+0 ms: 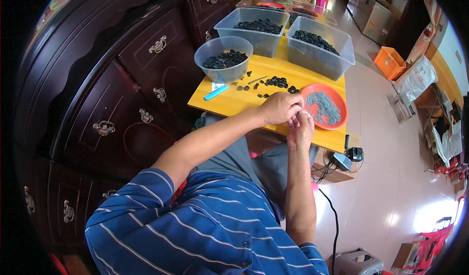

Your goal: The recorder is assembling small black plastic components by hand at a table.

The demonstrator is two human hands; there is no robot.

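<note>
My left hand (280, 108) and my right hand (300, 130) meet at the near-left edge of a red plate (342, 102). Fingertips of both are pinched together; whatever lies between them is too small to make out. Small grey-blue pieces (323, 106) are heaped in the plate. Just beyond my left hand, small glossy black parts (277, 81) lie loose on the yellow wooden table (229, 101). A thin dark stick-like tool (257, 80) rests among them. Left of these is a light-blue cutter-shaped tool (216, 92).
A round clear tub (199, 60) of black parts stands at the table's left. Two clear bins, one left (224, 28) and one right (346, 60), hold more behind it. Dark cabinets (141, 60) border the left. Cables and a small black device (355, 153) sit below the table's right corner.
</note>
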